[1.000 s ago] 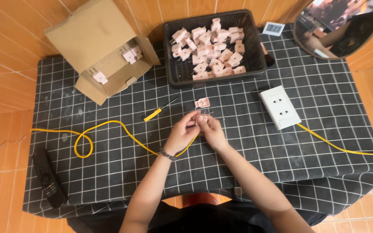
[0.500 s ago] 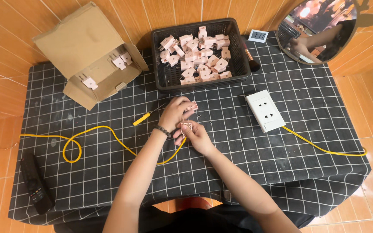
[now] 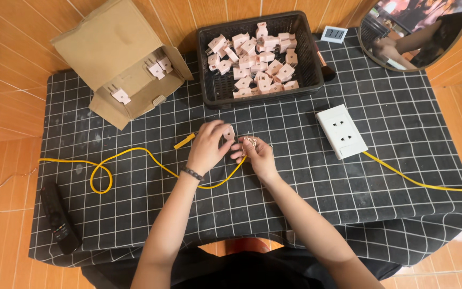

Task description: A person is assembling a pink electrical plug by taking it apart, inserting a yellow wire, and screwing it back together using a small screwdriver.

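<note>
Now | left hand (image 3: 209, 147): fingers closed on pink plug shell (image 3: 228, 131), yellow cable (image 3: 134, 154) trailing left of the grip | right hand (image 3: 256, 154): pinching small pronged plug insert (image 3: 250, 141), just right of the shell | step: likely mating the halves | next: calls for aligning the prongs squarely.

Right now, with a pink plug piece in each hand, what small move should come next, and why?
Probably bring the two halves together: the left hand holds a pink plug piece, the right hand holds a pronged piece, and they sit apart above the yellow cable.
</note>
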